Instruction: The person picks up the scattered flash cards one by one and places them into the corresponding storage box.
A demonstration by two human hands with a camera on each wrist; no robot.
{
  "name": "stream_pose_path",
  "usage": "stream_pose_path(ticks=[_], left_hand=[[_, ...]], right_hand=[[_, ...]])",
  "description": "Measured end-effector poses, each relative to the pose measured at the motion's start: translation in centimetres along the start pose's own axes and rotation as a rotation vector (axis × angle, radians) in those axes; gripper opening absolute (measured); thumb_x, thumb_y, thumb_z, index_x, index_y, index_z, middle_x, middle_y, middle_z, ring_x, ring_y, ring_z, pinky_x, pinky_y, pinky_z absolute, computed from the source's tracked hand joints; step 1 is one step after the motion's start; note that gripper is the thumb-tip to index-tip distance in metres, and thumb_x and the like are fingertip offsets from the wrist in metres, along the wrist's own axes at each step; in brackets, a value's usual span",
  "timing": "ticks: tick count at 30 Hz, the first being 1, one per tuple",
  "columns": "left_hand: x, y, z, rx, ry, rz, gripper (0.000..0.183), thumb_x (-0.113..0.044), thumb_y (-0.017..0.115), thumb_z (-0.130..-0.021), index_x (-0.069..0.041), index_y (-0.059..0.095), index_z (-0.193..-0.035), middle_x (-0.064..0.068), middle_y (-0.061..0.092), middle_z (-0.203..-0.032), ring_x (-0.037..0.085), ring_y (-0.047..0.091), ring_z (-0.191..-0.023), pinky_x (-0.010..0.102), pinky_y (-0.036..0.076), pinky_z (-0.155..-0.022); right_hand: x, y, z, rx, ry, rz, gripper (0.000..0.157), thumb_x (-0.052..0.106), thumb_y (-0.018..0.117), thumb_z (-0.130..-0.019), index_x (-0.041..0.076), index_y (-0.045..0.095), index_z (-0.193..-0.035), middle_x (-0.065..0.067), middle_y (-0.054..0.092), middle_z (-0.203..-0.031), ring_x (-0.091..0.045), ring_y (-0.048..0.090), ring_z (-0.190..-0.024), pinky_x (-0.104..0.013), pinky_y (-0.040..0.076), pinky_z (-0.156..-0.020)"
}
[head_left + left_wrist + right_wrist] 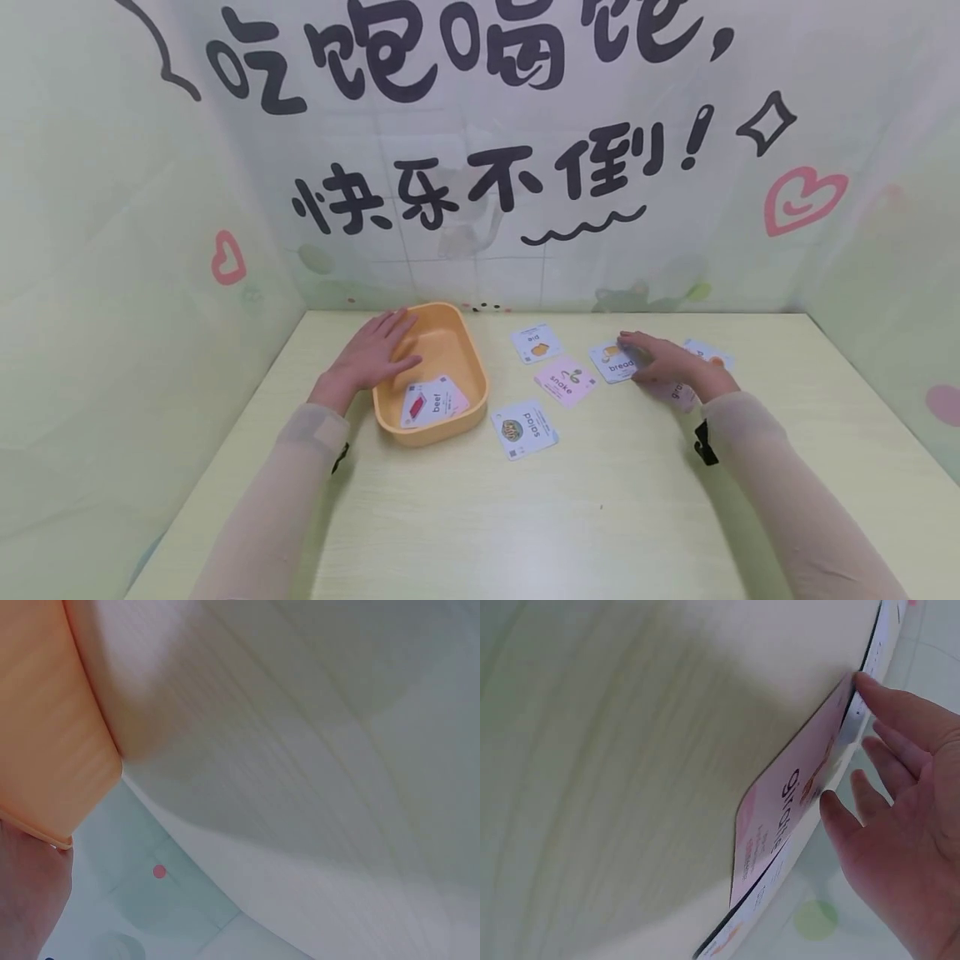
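Observation:
In the head view my left hand (369, 354) rests on the left rim of an orange plastic tub (480, 379), its fingers extended and the thumb over the inside. A beef card (424, 403) lies in the tub, overlapping a pink card (457, 402). My right hand (663, 362) is spread low over the cards at the right, fingertips at the edge of the bread card (609, 365). Under its palm lies a pink giraffe card (780, 810), partly hidden in the head view. In the right wrist view thumb and fingers stand apart, with nothing pinched between them.
Between the hands lie a snake card (566, 381), a salad card (525, 429) and a blue-edged card with an orange picture (536, 343). Another blue card (701, 350) sits behind my right wrist. A printed curtain (480, 275) borders the pale wooden table (585, 525).

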State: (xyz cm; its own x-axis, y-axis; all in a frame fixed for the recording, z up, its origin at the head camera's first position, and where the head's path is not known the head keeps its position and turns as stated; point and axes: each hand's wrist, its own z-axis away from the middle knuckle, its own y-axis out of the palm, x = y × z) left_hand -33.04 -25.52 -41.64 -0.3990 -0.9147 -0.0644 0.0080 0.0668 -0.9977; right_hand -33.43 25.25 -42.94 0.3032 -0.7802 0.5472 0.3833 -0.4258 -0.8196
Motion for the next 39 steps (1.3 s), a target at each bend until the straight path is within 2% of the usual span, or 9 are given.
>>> stream_pose_path(ticks=[2,7,11,16,20,25,30,34,39], left_hand=[[0.0,0.0,0.0,-0.004,0.003,-0.004,0.084,-0.054,0.049,-0.097,-0.006,0.019,-0.160,0.018,0.013,-0.168,0.041,0.013,-0.154,0.055,0.012,-0.127],[0.0,0.0,0.0,-0.005,0.001,-0.002,0.083,-0.054,0.049,-0.097,-0.006,0.020,-0.159,0.018,0.014,-0.167,0.041,0.013,-0.154,0.054,0.012,-0.127],[0.0,0.0,0.0,-0.006,0.003,0.001,0.083,-0.053,0.049,-0.098,-0.006,0.020,-0.159,0.018,0.014,-0.167,0.040,0.014,-0.154,0.054,0.012,-0.127],[0.0,0.1,0.0,-0.006,0.005,-0.001,0.083,-0.053,0.049,-0.098,-0.006,0.020,-0.159,0.018,0.014,-0.167,0.040,0.014,-0.154,0.053,0.012,-0.127],[0.2,0.2,0.0,-0.006,0.004,0.000,0.083,-0.054,0.049,-0.098,-0.006,0.020,-0.159,0.017,0.013,-0.168,0.040,0.013,-0.155,0.053,0.012,-0.127],[0.2,0.3,0.0,-0.021,0.012,-0.006,0.083,-0.053,0.050,-0.098,-0.005,0.021,-0.159,0.018,0.015,-0.167,0.040,0.015,-0.154,0.053,0.013,-0.127],[0.1,0.3,-0.1,-0.016,0.009,0.003,0.083,-0.053,0.049,-0.097,-0.006,0.020,-0.159,0.017,0.014,-0.168,0.039,0.013,-0.155,0.053,0.012,-0.127],[0.1,0.2,-0.1,-0.020,0.011,-0.007,0.083,-0.052,0.050,-0.098,-0.005,0.021,-0.159,0.018,0.015,-0.167,0.040,0.015,-0.154,0.053,0.013,-0.127],[0.1,0.3,-0.1,-0.008,0.006,0.002,0.083,-0.054,0.048,-0.098,-0.006,0.020,-0.159,0.017,0.014,-0.168,0.039,0.013,-0.155,0.053,0.012,-0.128]], right_hand=[[0.0,0.2,-0.1,0.001,0.005,0.001,0.074,0.007,0.065,-0.089,0.004,0.031,-0.155,-0.024,0.020,-0.164,-0.052,0.013,-0.149,-0.069,0.015,-0.119],[0.3,0.3,-0.4,0.005,0.038,0.033,0.074,0.011,0.067,-0.089,0.009,0.033,-0.155,-0.023,0.026,-0.162,-0.049,0.024,-0.147,-0.068,0.020,-0.119],[0.4,0.4,-0.8,-0.019,-0.022,0.124,0.077,0.017,0.072,-0.085,0.001,0.037,-0.151,-0.029,0.035,-0.155,-0.051,0.036,-0.140,-0.067,0.028,-0.116],[0.6,0.7,-1.1,-0.042,-0.038,0.170,0.082,0.027,0.079,-0.079,-0.001,0.043,-0.147,-0.031,0.045,-0.140,-0.046,0.048,-0.124,-0.065,0.041,-0.106],[1.0,1.0,-1.2,-0.038,-0.014,0.185,0.081,0.035,0.081,-0.078,-0.002,0.048,-0.142,-0.030,0.048,-0.132,-0.042,0.047,-0.118,-0.061,0.044,-0.099],[1.2,1.4,-1.3,-0.063,0.019,0.196,0.082,0.043,0.081,-0.077,-0.002,0.051,-0.138,-0.028,0.049,-0.132,-0.040,0.045,-0.117,-0.058,0.045,-0.098],[1.3,1.7,-1.0,-0.102,0.047,0.166,0.080,0.043,0.081,-0.077,-0.003,0.052,-0.135,-0.027,0.045,-0.133,-0.038,0.046,-0.115,-0.058,0.046,-0.098],[1.4,1.6,-0.7,-0.129,0.019,0.138,0.080,0.040,0.081,-0.078,-0.005,0.050,-0.136,-0.029,0.042,-0.137,-0.042,0.047,-0.120,-0.060,0.044,-0.104],[1.9,1.3,-0.6,-0.158,-0.045,0.132,0.079,0.036,0.079,-0.082,-0.007,0.048,-0.140,-0.028,0.048,-0.137,-0.041,0.052,-0.120,-0.057,0.044,-0.106]])
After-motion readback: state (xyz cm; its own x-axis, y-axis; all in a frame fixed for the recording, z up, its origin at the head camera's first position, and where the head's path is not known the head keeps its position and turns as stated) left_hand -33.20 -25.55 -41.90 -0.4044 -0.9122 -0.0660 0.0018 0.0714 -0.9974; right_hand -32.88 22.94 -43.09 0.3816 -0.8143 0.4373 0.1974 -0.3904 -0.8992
